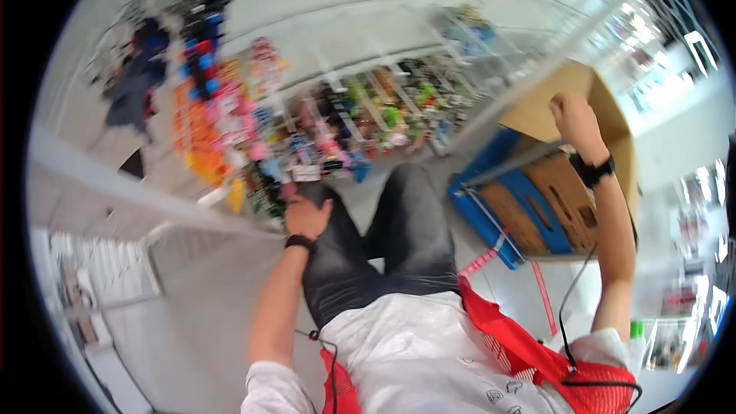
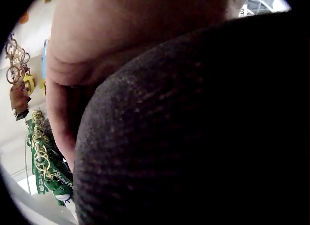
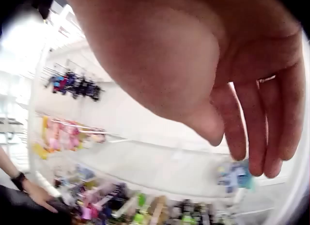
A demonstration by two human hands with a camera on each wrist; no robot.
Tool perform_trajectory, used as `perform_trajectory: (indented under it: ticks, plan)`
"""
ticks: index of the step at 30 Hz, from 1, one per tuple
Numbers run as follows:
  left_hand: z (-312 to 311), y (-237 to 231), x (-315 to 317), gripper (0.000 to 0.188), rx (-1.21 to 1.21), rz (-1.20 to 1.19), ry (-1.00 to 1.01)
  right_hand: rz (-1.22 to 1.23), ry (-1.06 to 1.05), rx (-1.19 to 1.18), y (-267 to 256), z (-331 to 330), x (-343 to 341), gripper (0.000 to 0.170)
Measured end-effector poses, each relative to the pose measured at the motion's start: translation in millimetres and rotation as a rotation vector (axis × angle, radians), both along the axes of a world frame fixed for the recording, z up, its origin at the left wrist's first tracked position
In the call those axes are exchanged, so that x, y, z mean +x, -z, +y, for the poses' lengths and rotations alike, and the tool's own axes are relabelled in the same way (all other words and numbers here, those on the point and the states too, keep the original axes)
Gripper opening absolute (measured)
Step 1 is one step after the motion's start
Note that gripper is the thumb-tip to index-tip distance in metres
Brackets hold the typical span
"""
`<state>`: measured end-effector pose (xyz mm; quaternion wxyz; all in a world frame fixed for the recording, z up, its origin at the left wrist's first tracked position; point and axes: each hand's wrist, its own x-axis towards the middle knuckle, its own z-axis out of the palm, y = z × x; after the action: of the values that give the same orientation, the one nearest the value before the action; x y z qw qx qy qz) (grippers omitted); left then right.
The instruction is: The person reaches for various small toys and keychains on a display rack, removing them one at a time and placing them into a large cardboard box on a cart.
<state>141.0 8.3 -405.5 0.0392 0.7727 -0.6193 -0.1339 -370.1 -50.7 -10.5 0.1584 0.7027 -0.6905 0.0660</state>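
Note:
My left hand (image 1: pixel 309 217) rests on the knee of the dark trousers (image 1: pixel 418 218), thumb spread to one side. In the left wrist view the dark trouser cloth (image 2: pixel 135 137) fills much of the picture and hides part of that hand. Green tags on gold rings (image 2: pixel 43 159) hang just beyond it. My right hand (image 1: pixel 579 126) is raised over the cardboard box (image 1: pixel 537 100), overlapping its open flaps in the head view. Its fingers (image 3: pixel 249 123) hang loosely extended in the right wrist view, with nothing held.
Hooks along the white wall rack carry several colourful small hanging goods (image 1: pixel 368 111). Orange and pink items (image 1: pixel 203 130) hang to the left. A blue frame (image 1: pixel 491 157) with brown cardboard stands at the right, red-and-white tape (image 1: pixel 543 299) trailing near it. A white rail (image 1: pixel 153 199) crosses the left side.

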Motion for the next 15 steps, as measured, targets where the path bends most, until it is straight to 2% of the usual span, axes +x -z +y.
perform_trajectory:
  ticks: [2, 3, 4, 7, 8, 10, 14, 15]
  plan:
    - [1.8, -3.7, 2.9, 0.112, 0.007, -0.024, 0.0, -0.229, -0.19, 0.26, 6.0, 5.2, 92.9, 0.02]
    - [1.4, 7.9, 8.3, 0.115, 0.014, 0.0, 0.008, -0.322, -0.385, 0.329, 12.2, 4.6, 131.4, 0.02]
    - [2.6, -0.2, 8.7, 0.116, 0.037, 0.015, -0.01, -0.42, -0.552, 0.404, 17.3, 3.6, 169.5, 0.019]
    - [7.0, 3.7, 11.2, 0.115, -0.014, 0.0, -0.04, -0.419, -0.837, 0.34, 33.7, -10.4, 265.2, 0.017]
    - [7.7, 6.8, 12.1, 0.115, -0.04, 0.004, -0.037, -0.431, -0.917, 0.174, 47.2, -22.3, 290.8, 0.018]
    - [7.1, 6.0, 12.3, 0.115, -0.026, -0.01, -0.046, -0.492, -1.033, 0.049, 52.0, -52.6, 342.2, 0.023]
    - [6.4, 8.7, 12.2, 0.114, -0.038, -0.031, -0.063, -0.475, -0.933, -0.06, 65.9, -124.3, 421.0, 0.036]
    - [6.3, 6.4, 11.1, 0.114, -0.018, -0.017, -0.07, -0.462, -0.94, 0.018, 78.5, -155.4, 436.3, 0.04]
